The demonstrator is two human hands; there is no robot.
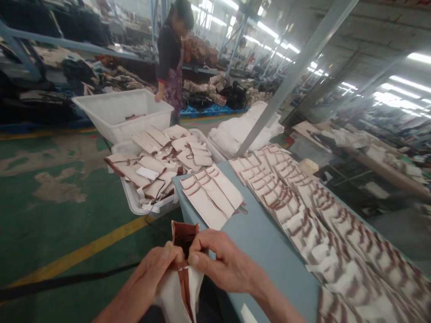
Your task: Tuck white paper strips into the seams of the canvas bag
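Observation:
Between my hands is a cream fabric pouch (170, 291) with a brown lining, its mouth facing away from me. My left hand (156, 264) pinches the near edge of the mouth, thumb and fingers closed on the cloth. On the other side, my right hand (225, 260) grips the rim between thumb and forefinger. A brown strip runs down the pouch between two cream sides. The lower end drops out of view. Just beyond, several flat cream pieces with brown edges (213, 193) lie on the corner of the blue-grey table (266, 233).
Overlapping rows of similar cream pieces (289, 202) cover the table's right side. A white bin (134, 204) heaped with pieces stands past the left corner. Behind it, a person (171, 63) has a hand on another white bin (101, 105). A slanting grey post (289, 85) rises behind the table.

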